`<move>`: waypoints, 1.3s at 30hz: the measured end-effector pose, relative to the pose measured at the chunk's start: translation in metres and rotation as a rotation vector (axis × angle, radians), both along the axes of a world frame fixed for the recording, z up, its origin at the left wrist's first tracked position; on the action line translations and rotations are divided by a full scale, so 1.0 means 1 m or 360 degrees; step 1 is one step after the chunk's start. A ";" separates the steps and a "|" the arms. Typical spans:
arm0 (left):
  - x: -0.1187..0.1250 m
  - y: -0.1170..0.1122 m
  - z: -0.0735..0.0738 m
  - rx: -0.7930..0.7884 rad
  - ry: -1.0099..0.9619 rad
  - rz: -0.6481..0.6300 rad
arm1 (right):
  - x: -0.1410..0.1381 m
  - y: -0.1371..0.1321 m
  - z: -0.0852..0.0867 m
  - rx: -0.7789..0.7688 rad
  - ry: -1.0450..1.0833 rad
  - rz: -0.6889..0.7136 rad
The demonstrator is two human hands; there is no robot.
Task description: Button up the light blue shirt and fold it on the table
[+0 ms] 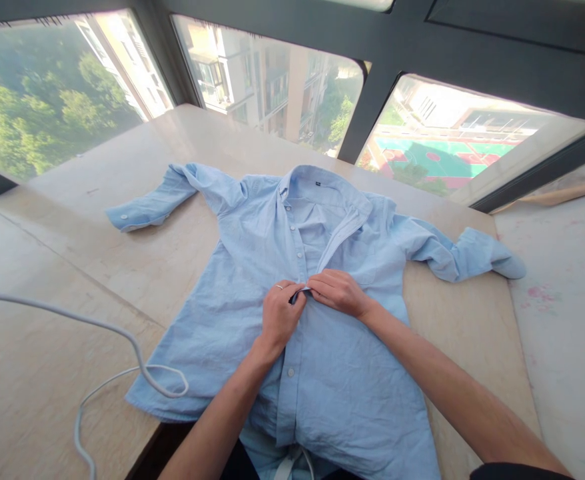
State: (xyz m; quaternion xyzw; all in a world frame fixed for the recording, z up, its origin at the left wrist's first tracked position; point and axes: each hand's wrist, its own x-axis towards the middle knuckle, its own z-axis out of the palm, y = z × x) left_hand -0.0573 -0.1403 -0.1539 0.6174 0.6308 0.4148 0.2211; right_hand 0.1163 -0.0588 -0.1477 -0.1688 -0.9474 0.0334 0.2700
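Note:
A light blue button-up shirt (242, 260) lies spread face up with its collar away from me and both sleeves stretched out. Its upper front gapes open, with several pale buttons along the left-hand edge. My left hand (281, 313) pinches the front placket near the middle, thumb and fingers closed on the cloth. Right beside it, my right hand (340, 291) grips the opposite front edge, its fingertips touching those of the left. Whatever button lies between the fingertips is hidden. Below the hands the front edges lie together, and a button (291, 373) shows there.
The shirt rests on a beige stone-like ledge (62, 260) beneath dark-framed windows (382, 113). A white cable (122, 333) loops over the left side and the shirt's lower corner. A pale flowered wall (567, 313) borders the right side.

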 end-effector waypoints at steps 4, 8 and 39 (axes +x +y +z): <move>0.000 0.000 0.001 0.0008 -0.0004 0.0010 | -0.001 0.000 -0.002 -0.0051 -0.0009 -0.0024; 0.001 0.000 -0.001 0.0073 0.0012 0.0028 | 0.001 0.001 -0.005 -0.0074 0.0037 -0.0109; -0.001 -0.004 0.000 0.0226 -0.0245 0.0060 | -0.031 -0.039 0.028 -0.2578 0.0679 -0.1014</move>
